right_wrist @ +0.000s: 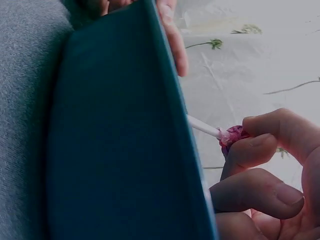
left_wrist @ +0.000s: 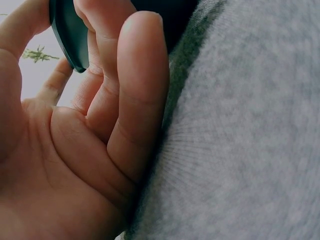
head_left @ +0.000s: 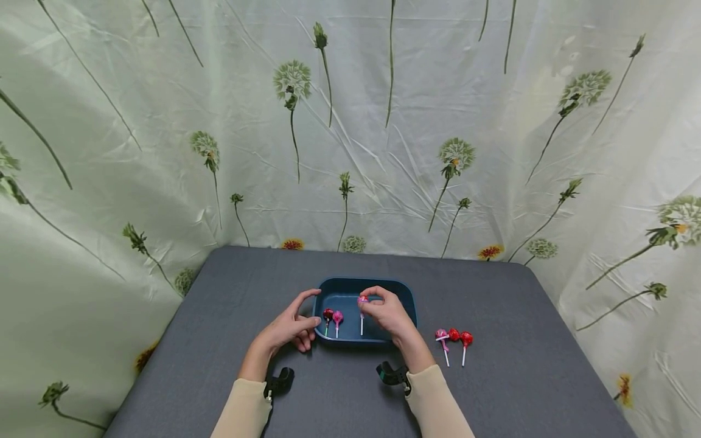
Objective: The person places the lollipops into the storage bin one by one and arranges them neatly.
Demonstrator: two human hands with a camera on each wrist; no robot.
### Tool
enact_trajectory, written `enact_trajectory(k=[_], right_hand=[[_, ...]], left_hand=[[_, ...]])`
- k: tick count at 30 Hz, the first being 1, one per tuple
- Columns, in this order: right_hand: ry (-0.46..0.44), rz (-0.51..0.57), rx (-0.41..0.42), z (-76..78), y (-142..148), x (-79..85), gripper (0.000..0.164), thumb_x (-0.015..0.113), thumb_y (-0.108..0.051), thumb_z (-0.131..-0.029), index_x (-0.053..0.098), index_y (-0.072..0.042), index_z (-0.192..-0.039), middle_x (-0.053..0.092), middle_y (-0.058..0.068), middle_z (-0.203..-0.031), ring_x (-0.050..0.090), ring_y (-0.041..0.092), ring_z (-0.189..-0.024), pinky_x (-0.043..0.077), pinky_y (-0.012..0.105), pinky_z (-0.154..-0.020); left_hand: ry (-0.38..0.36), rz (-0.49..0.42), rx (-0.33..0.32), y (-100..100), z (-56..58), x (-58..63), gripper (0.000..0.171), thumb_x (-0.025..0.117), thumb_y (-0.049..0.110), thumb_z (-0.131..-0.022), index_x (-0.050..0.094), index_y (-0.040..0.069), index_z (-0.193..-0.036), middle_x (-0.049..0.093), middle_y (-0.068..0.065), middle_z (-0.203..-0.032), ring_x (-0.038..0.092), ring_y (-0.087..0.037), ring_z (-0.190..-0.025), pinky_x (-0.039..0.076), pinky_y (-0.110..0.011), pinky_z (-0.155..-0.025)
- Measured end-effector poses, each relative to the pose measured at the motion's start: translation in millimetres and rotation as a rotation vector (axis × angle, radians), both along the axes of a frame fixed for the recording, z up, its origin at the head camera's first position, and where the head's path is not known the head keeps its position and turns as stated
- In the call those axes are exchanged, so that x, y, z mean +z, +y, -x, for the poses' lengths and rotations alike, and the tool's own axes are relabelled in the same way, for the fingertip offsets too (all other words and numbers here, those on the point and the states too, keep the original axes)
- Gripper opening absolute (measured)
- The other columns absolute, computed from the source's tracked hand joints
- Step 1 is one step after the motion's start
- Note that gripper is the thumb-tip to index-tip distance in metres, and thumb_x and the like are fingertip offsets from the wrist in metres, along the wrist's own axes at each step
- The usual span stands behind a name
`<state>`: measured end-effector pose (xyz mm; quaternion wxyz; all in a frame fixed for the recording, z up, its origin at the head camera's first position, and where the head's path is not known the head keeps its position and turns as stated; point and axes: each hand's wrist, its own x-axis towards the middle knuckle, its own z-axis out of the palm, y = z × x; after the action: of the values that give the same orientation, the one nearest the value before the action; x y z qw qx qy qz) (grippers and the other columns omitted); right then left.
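My right hand (head_left: 386,311) pinches a pink-wrapped lollipop (right_wrist: 234,136) by its head between thumb and index finger, over the inside of a dark blue tray (head_left: 366,341). Its white stick points down, and in the right wrist view the tray wall hides the stick's end. At the tray's left end my left hand (head_left: 290,328) holds the rim, thumb over the edge and index finger stretched to the far left corner. Inside, on the left, lie a dark red lollipop (head_left: 328,314) and a pink lollipop (head_left: 338,317) side by side, sticks toward me.
On the grey table (head_left: 493,395), right of the tray, lie a pink lollipop (head_left: 442,335) and two red ones, a middle lollipop (head_left: 454,334) and a right-hand lollipop (head_left: 466,339). A pale curtain (head_left: 383,152) with dandelion prints hangs behind and beside the table.
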<state>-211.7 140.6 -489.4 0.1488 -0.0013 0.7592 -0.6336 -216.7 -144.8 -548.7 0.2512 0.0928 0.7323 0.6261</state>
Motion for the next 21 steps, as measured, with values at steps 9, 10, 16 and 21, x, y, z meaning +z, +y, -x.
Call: enact_trajectory(k=[9,10,16,21], right_hand=[[-0.008,-0.053,0.016,3.4,-11.3,-9.0,0.024,0.071,-0.023,-0.100,0.064,-0.009,-0.119,0.070,0.000,-0.075,0.039,0.012,-0.053,0.031,0.025,-0.051],[-0.011,-0.054,0.019,3.9,-12.4,-10.0,0.024,0.071,-0.022,-0.100,0.064,-0.009,-0.119,0.070,0.000,-0.075,0.039,0.012,-0.053,0.032,0.025,-0.052],[-0.023,-0.082,0.020,7.1,-20.1,-14.4,0.024,0.073,-0.020,-0.098,0.065,-0.008,-0.117,0.073,0.003,-0.078,0.048,0.014,-0.060,0.036,0.025,-0.056],[-0.027,-0.104,0.021,9.5,-25.8,-17.6,0.025,0.074,-0.016,-0.094,0.065,-0.008,-0.116,0.072,0.003,-0.077,0.045,0.012,-0.056,0.035,0.025,-0.055]], left_hand=[[-0.003,0.011,0.008,0.1,-0.3,1.1,0.078,0.072,0.032,-0.102,0.024,0.039,-0.164,0.069,-0.005,-0.076,0.067,-0.015,-0.056,0.059,-0.032,-0.056],[-0.003,0.013,0.010,0.1,-0.4,1.3,0.078,0.072,0.033,-0.102,0.024,0.039,-0.164,0.069,-0.005,-0.076,0.067,-0.016,-0.056,0.059,-0.032,-0.056],[-0.004,0.015,0.013,0.1,-0.6,2.2,0.077,0.071,0.033,-0.102,0.025,0.039,-0.163,0.069,-0.005,-0.076,0.067,-0.016,-0.056,0.059,-0.032,-0.056],[-0.003,0.014,0.007,0.2,-0.6,1.9,0.078,0.072,0.033,-0.102,0.024,0.039,-0.164,0.069,-0.005,-0.075,0.067,-0.016,-0.055,0.060,-0.032,-0.056]])
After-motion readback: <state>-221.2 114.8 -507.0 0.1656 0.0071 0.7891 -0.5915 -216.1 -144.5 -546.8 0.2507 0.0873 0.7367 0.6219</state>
